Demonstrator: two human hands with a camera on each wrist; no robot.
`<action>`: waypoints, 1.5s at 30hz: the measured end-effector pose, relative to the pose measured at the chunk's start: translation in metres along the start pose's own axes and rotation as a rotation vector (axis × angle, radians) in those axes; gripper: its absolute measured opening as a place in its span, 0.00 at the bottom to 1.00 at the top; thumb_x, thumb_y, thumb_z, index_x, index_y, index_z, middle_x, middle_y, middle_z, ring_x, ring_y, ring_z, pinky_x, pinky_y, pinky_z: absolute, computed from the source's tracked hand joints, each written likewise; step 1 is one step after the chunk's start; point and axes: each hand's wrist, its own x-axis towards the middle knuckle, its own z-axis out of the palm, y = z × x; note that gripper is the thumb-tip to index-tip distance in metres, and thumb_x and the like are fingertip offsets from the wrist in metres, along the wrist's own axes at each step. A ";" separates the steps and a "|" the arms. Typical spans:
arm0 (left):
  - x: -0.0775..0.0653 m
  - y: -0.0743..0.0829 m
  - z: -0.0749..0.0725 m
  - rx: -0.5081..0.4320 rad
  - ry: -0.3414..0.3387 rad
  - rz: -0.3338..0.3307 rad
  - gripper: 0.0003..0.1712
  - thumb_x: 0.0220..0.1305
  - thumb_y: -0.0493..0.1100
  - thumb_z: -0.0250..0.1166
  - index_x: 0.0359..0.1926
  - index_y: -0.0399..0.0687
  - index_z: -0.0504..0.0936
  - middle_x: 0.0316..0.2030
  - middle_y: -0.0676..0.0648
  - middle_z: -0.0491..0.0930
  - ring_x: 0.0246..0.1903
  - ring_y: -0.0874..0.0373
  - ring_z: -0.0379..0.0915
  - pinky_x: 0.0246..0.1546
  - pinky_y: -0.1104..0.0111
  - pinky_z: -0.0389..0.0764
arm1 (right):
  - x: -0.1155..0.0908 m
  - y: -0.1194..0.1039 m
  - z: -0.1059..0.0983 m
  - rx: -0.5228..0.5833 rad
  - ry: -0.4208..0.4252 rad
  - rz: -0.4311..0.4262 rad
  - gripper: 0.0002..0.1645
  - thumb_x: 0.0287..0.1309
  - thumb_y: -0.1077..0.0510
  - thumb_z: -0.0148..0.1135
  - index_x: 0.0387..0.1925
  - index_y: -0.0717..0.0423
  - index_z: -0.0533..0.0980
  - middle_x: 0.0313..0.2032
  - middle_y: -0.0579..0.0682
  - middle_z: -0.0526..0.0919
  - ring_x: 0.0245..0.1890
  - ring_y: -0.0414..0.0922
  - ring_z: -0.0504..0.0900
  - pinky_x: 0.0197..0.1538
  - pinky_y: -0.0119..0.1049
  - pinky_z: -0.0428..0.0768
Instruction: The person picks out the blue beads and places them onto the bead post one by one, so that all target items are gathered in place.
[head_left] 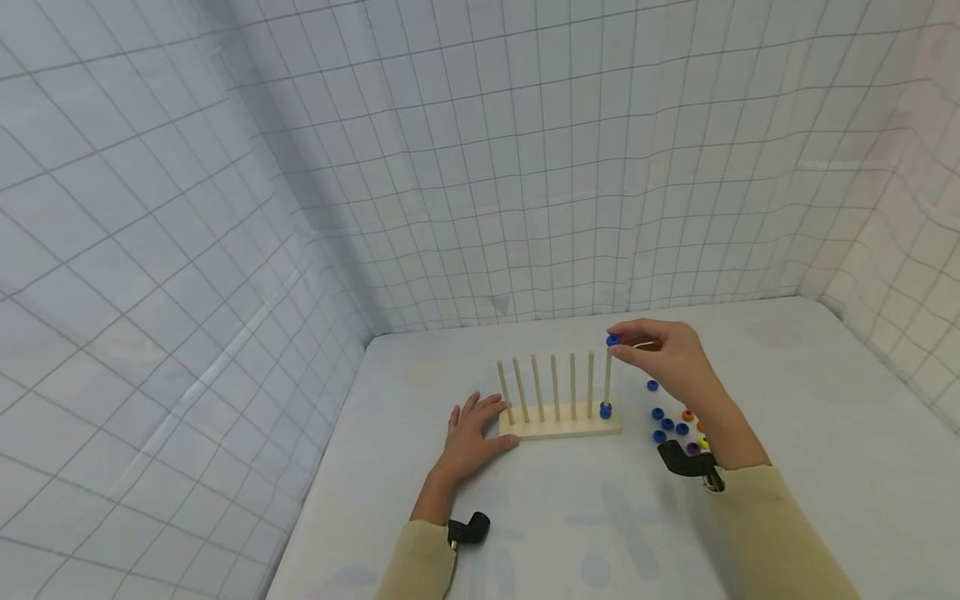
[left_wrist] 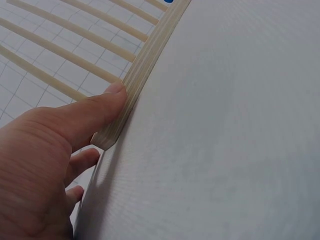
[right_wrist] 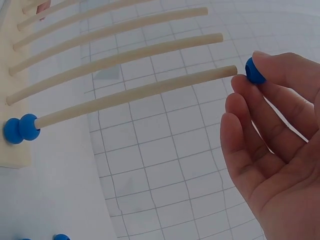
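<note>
A pale wooden peg rack (head_left: 561, 429) with a row of several upright pegs stands on the table. My left hand (head_left: 471, 437) holds its left end, the thumb along the front edge and the other fingers spread around the end and behind. Between thumb and index finger, my right hand (head_left: 670, 357) pinches a blue bead (right_wrist: 255, 73). That bead is just off the tip of the rightmost peg (right_wrist: 145, 91), its hole partly visible. Two blue beads (right_wrist: 21, 129) sit stacked at the foot of this peg. The other pegs carry no beads.
Loose beads lie right of the rack, partly under the right forearm: several blue beads (head_left: 667, 424), orange beads (head_left: 687, 415), a yellow bead (head_left: 704, 442) and purple ones (head_left: 693, 448). Grid-patterned white curtains (head_left: 510, 167) hang behind and at both sides of the white table (head_left: 570, 517).
</note>
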 end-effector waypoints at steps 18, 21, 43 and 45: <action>-0.001 0.000 0.001 0.002 -0.002 -0.010 0.40 0.60 0.64 0.70 0.69 0.55 0.74 0.72 0.51 0.66 0.77 0.45 0.41 0.72 0.40 0.34 | -0.001 0.001 0.005 -0.010 -0.029 -0.008 0.21 0.62 0.40 0.69 0.53 0.42 0.84 0.46 0.40 0.86 0.49 0.45 0.81 0.49 0.47 0.81; -0.001 -0.001 0.002 0.000 -0.001 -0.008 0.40 0.60 0.64 0.70 0.69 0.55 0.74 0.72 0.51 0.66 0.77 0.45 0.41 0.72 0.40 0.34 | -0.002 0.000 0.006 -0.016 -0.032 -0.001 0.22 0.62 0.39 0.69 0.53 0.42 0.84 0.46 0.39 0.86 0.49 0.45 0.80 0.49 0.48 0.80; -0.001 0.002 0.000 0.022 0.000 -0.010 0.40 0.60 0.63 0.71 0.69 0.54 0.74 0.72 0.50 0.66 0.77 0.43 0.42 0.71 0.40 0.35 | -0.005 0.001 0.008 -0.010 -0.023 0.028 0.22 0.62 0.42 0.69 0.53 0.46 0.84 0.46 0.44 0.87 0.49 0.45 0.82 0.48 0.47 0.78; -0.001 0.002 0.000 0.021 0.001 -0.010 0.40 0.60 0.63 0.71 0.69 0.55 0.74 0.72 0.50 0.66 0.77 0.43 0.42 0.71 0.40 0.35 | -0.005 0.002 0.008 -0.015 -0.022 0.024 0.21 0.63 0.43 0.69 0.53 0.46 0.84 0.47 0.44 0.86 0.49 0.46 0.82 0.48 0.47 0.78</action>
